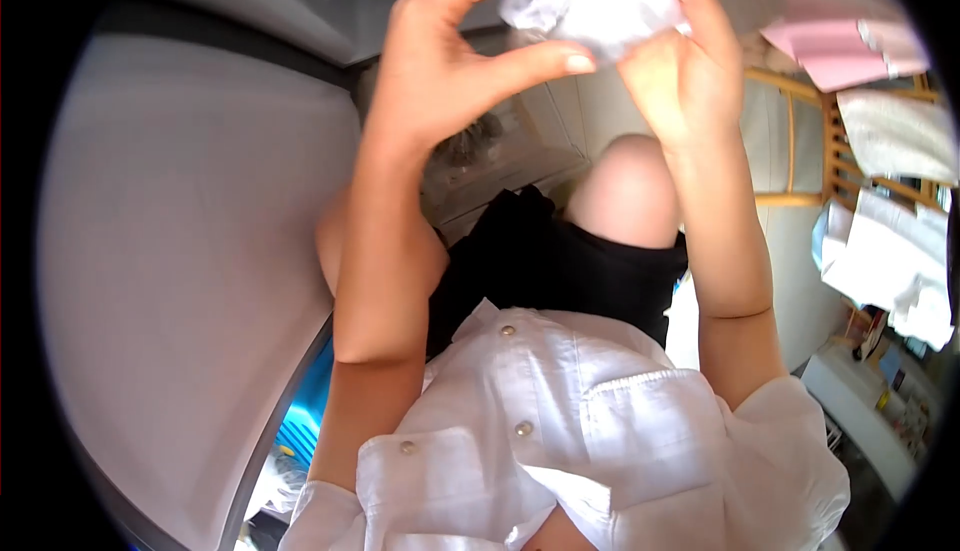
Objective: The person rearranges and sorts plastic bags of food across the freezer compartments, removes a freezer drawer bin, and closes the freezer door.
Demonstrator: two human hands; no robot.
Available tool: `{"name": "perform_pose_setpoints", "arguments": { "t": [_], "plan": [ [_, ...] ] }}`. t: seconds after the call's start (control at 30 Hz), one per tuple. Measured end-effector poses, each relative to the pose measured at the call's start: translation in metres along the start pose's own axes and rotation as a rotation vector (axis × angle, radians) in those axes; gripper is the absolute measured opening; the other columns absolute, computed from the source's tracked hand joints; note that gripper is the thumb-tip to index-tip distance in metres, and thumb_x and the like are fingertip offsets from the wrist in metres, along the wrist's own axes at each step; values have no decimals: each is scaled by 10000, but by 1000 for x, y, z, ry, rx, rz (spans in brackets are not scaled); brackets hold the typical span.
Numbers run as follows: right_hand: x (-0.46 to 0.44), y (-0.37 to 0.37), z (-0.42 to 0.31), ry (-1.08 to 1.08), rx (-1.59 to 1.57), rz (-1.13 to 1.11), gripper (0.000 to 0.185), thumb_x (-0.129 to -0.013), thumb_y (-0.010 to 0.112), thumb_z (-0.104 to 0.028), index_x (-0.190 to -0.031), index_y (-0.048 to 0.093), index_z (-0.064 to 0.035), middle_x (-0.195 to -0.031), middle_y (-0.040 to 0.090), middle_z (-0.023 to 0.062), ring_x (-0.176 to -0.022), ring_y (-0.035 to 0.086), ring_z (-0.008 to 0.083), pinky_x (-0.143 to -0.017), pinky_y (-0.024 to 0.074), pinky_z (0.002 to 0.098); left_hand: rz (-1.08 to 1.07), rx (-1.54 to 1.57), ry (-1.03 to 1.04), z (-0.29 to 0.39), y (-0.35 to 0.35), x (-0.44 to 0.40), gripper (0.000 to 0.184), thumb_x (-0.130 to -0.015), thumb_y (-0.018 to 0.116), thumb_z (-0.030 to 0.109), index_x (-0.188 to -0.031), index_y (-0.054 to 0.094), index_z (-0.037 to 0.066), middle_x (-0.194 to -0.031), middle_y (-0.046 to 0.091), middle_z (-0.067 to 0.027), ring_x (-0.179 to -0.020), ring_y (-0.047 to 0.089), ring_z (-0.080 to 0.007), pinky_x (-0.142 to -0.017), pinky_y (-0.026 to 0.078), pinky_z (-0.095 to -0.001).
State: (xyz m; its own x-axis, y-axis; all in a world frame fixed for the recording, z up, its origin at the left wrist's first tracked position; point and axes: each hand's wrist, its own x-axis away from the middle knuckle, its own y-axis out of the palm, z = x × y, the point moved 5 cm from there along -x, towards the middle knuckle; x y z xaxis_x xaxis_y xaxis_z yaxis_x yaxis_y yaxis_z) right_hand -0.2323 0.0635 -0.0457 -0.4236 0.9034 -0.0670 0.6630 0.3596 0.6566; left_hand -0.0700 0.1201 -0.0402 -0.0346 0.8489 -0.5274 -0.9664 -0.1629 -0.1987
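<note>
A bundle of crumpled white, thin material [615, 6] is held up at the top of the head view. It is partly overexposed and cut off by the frame edge, so whether it is plastic or cloth cannot be told. My left hand [440, 61] curves round its left side, thumb and fingers touching it. On the other side, my right hand [695, 71] is closed on the same bundle, with some of its fingers hidden behind it. Below both hands is my lap in black shorts [540, 271].
A large grey panel [200, 251] fills the left side. To the right stands a wooden rack [832, 146] hung with pink cloth [835, 36] and white cloth [885, 261]. A white surface with small items [865, 411] lies at lower right. Something blue [312, 401] shows beside the panel.
</note>
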Motion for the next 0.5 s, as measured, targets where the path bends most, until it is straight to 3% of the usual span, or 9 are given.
{"name": "perform_pose_setpoints", "arguments": {
  "t": [0.1, 0.13, 0.2, 0.27, 0.33, 0.5],
  "plan": [
    [54, -86, -37, -38, -59, 265, 497, -963, 550, -216, -1396, 417, -10, -1378, 524, 160, -1276, 508, 308, -1088, 394, 476, -63, -29, -79, -12, 2, 6, 389, -863, 689, 185, -1190, 602, -8, -1139, 622, -105, -1043, 595, -201, -904, 460, -321],
    [74, -101, -45, -42, 31, 341, 444, -919, 618, -215, -1298, 512, -8, -1228, 627, 123, -1137, 601, 272, -1009, 461, 426, -99, -100, -167, -20, -1, 9, 417, -937, 610, 229, -1290, 576, 9, -1245, 632, -125, -1120, 599, -227, -983, 461, -355],
    [126, -168, -53, 7, 101, 640, 408, -908, 615, -201, -1255, 547, 2, -1210, 639, 122, -1123, 610, 272, -1006, 462, 421, -33, -122, -205, -22, -5, 10, 407, -927, 637, 213, -1265, 587, -9, -1184, 660, -129, -1086, 614, -216, -949, 480, -329],
    [196, -261, -46, 89, 149, 745, 392, -892, 626, -206, -1230, 574, -15, -1204, 645, 113, -1123, 613, 256, -1005, 464, 405, 11, -65, -315, -24, -7, 15, 398, -909, 675, 160, -1265, 607, -2, -1217, 649, -125, -1104, 600, -182, -1011, 416, -311],
    [276, -334, -25, 127, 82, 991, 394, -872, 634, -186, -1231, 577, -33, -1182, 657, 101, -1108, 620, 241, -993, 473, 373, 9, -136, -354, -26, -7, 18, 381, -928, 650, 164, -1271, 604, 6, -1208, 651, -118, -1118, 596, -190, -1005, 425, -313],
    [450, -435, 52, 202, 28, 1426, 447, -801, 724, -188, -1200, 600, -31, -1097, 670, 85, -1005, 639, 228, -894, 514, 344, -7, -253, -430, -47, -5, 28, 394, -957, 626, 220, -1301, 592, 31, -1209, 653, -117, -1110, 605, -187, -1028, 418, -326]
  ]
}}
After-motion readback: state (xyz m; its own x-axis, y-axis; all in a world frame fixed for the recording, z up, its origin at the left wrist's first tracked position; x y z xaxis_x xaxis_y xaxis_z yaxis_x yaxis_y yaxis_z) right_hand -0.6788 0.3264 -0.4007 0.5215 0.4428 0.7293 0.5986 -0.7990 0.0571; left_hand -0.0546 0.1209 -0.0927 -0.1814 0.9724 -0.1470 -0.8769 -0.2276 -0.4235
